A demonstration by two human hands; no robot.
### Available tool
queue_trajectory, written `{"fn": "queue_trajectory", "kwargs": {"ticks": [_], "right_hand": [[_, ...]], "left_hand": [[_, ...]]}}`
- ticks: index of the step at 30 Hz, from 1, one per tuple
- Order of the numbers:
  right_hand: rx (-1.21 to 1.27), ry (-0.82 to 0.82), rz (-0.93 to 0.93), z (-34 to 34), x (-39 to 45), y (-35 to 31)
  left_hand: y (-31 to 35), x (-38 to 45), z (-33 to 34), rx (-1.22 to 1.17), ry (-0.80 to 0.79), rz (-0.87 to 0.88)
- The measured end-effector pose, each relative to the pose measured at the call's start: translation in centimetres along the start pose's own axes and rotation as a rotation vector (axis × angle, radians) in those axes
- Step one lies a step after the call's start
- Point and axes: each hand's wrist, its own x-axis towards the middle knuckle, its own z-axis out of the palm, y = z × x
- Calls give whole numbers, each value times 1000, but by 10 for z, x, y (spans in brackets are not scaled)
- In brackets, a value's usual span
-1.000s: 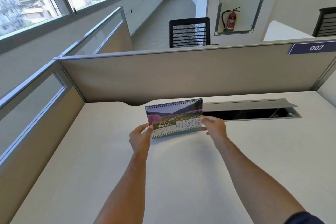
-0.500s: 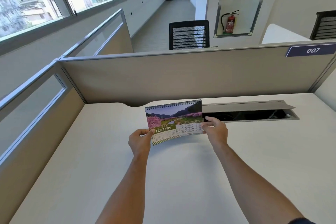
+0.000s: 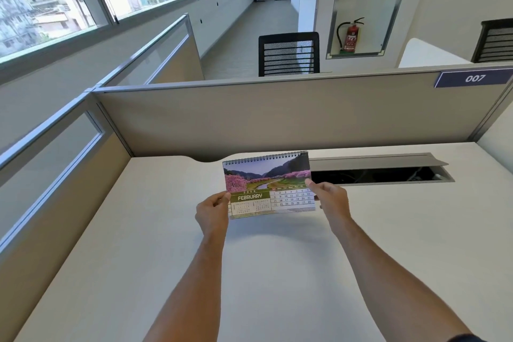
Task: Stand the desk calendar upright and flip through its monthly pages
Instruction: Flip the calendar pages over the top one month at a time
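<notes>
Broadly, the pale worktop (image 3: 277, 272) fills the lower part of the view, closed off at its far edge by a beige partition (image 3: 277, 116) and on the left by a second panel with a glazed strip. Taking the desk calendar (image 3: 268, 184) as the landmark: the partition rises just behind it, and a blue plate reading 007 (image 3: 475, 78) sits on the partition's upper right corner, well to the calendar's right. A grey cable hatch (image 3: 380, 166) lies open in the worktop directly right of the calendar's top edge, its dark slot showing. Beyond the partition, above the calendar, stands a black mesh chair (image 3: 288, 54), and right of that a red fire extinguisher (image 3: 350, 36) in a wall recess.

The calendar itself is held above the worktop, its spiral binding uppermost, the face tipped toward the camera and showing February under a picture of pink blossom along a river. The left hand (image 3: 212, 212) pinches its lower left edge; the right hand (image 3: 331, 198) grips its right edge, thumb on the page.
</notes>
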Motion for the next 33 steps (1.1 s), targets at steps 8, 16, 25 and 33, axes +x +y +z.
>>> {"fn": "queue_trajectory", "kwargs": {"ticks": [8, 16, 25, 33], "right_hand": [[337, -484, 81, -4, -2, -55], [661, -655, -36, 0, 4, -103], [145, -3, -10, 8, 18, -49], [-102, -221, 44, 19, 19, -12]], "left_hand": [[32, 27, -5, -263, -178, -136], [60, 27, -2, -329, -327, -127], [52, 26, 3, -338, -283, -143], [46, 23, 3, -333, -275, -145]]}}
